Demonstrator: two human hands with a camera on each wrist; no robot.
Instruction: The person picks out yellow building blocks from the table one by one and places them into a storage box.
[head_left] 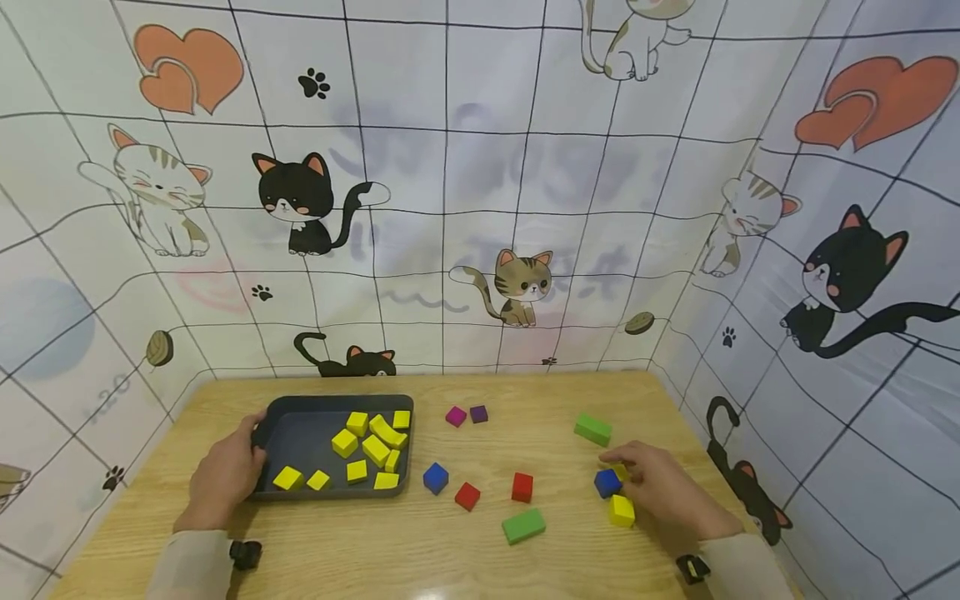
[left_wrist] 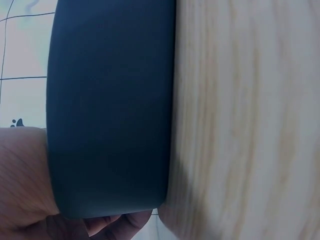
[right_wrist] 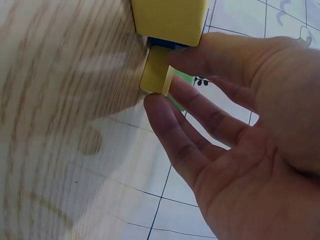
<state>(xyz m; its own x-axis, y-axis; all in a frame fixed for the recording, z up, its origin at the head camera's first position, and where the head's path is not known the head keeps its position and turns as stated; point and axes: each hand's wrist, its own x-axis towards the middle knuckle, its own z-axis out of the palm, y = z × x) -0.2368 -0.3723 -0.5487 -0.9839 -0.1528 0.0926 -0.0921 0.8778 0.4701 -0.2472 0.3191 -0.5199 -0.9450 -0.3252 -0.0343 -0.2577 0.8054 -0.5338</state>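
Your right hand pinches a small yellow block beside the blue cube; the dark grey plastic tray, gripped by your left hand, lies well left across the counter.

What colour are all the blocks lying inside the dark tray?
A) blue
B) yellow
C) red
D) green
B: every block in the dark tray is one of the yellow blocks, while the red, green and blue ones lie out on the wooden table.
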